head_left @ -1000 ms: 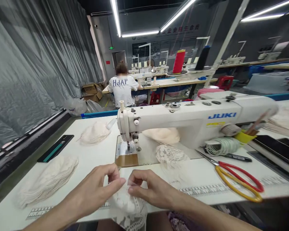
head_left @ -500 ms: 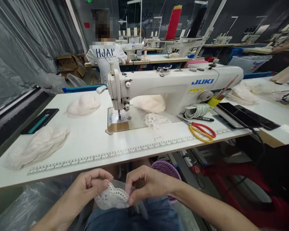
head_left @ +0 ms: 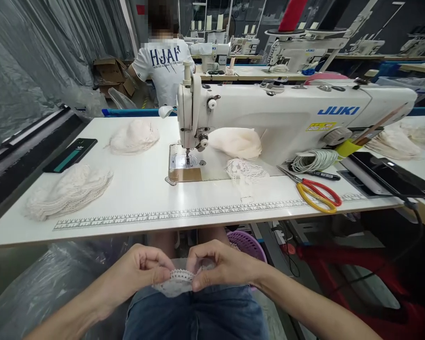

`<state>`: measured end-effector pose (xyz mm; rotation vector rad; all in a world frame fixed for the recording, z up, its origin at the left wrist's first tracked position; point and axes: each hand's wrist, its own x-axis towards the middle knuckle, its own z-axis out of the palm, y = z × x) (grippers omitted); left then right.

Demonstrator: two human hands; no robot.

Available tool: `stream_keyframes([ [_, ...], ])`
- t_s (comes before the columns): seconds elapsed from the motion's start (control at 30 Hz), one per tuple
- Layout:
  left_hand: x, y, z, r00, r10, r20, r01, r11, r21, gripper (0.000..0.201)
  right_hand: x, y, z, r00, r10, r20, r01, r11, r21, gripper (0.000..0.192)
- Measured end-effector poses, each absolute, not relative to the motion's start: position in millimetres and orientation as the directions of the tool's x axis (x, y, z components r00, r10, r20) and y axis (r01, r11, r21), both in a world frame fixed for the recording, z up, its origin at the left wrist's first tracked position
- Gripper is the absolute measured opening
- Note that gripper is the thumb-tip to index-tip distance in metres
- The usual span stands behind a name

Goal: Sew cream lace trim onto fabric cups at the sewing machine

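Over my lap, in front of the table edge, I hold a small piece of sheer white lace fabric [head_left: 177, 284] with a scalloped, holed edge. My left hand [head_left: 147, 269] pinches one end of that edge between thumb and fingers. A short way along it, my right hand [head_left: 216, 267] is pinched on the same edge, and some sheer fabric shows behind its fingers. Ahead stands a white sewing machine [head_left: 286, 111], its needle above the metal plate. A loose lace piece [head_left: 246, 172] lies beside the plate.
Stacks of pale lace pieces [head_left: 71, 191] and cream fabric [head_left: 134, 137] lie at the left, near a dark phone-like object [head_left: 71, 155]. Scissors [head_left: 317, 194], a cord coil [head_left: 313, 160] and a marker [head_left: 324, 175] lie at right. A purple basket [head_left: 250, 245] stands below. A person [head_left: 166, 61] works beyond.
My hands have drawn closer together on the lace edge, and the stretch between them is shorter. The view has shifted, with the machine now further right and larger.
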<state>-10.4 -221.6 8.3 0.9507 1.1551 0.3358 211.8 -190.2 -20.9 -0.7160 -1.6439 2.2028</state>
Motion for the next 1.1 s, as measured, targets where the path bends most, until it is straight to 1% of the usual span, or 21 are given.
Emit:
stream_keyframes([
  [0.1,-13,-221,7,0.399,0.646,-0.651,0.226,0.618,0.753,0.029,208,-191,-26,-0.805,0.520,-0.285,0.095,-0.361,-0.928,0.030],
  [0.2,-14,-219,9,0.409,0.615,-0.674,0.250,0.635,0.731,0.024,206,-189,-28,-0.804,0.504,-0.316,0.117,-0.386,-0.915,0.029],
  [0.3,-12,-214,15,0.446,0.575,-0.686,0.320,0.613,0.722,0.018,204,-188,-26,-0.816,0.484,-0.315,0.140,-0.362,-0.921,0.025],
  [0.47,-3,-200,20,0.530,0.501,-0.684,0.457,0.510,0.728,0.017,203,-186,-22,-0.838,0.461,-0.293,0.160,-0.306,-0.938,0.022],
  [0.6,2,-192,20,0.569,0.456,-0.684,0.495,0.474,0.728,0.017,203,-183,-21,-0.853,0.450,-0.263,0.151,-0.269,-0.951,0.026],
  [0.67,2,-191,21,0.570,0.438,-0.695,0.511,0.474,0.718,0.016,203,-182,-21,-0.859,0.445,-0.252,0.147,-0.258,-0.955,0.025],
  [0.8,1,-193,23,0.562,0.420,-0.712,0.519,0.490,0.700,0.015,202,-180,-22,-0.860,0.447,-0.245,0.151,-0.236,-0.960,0.021],
  [0.9,-1,-195,20,0.562,0.419,-0.713,0.520,0.492,0.698,0.019,202,-178,-22,-0.863,0.449,-0.230,0.146,-0.214,-0.966,0.021],
  [1.0,-2,-198,16,0.540,0.431,-0.723,0.530,0.493,0.690,0.021,202,-177,-20,-0.863,0.456,-0.216,0.138,-0.198,-0.971,0.023],
  [1.1,-1,-199,14,0.536,0.446,-0.717,0.518,0.497,0.697,0.020,202,-177,-17,-0.860,0.464,-0.213,0.132,-0.200,-0.971,0.028],
])
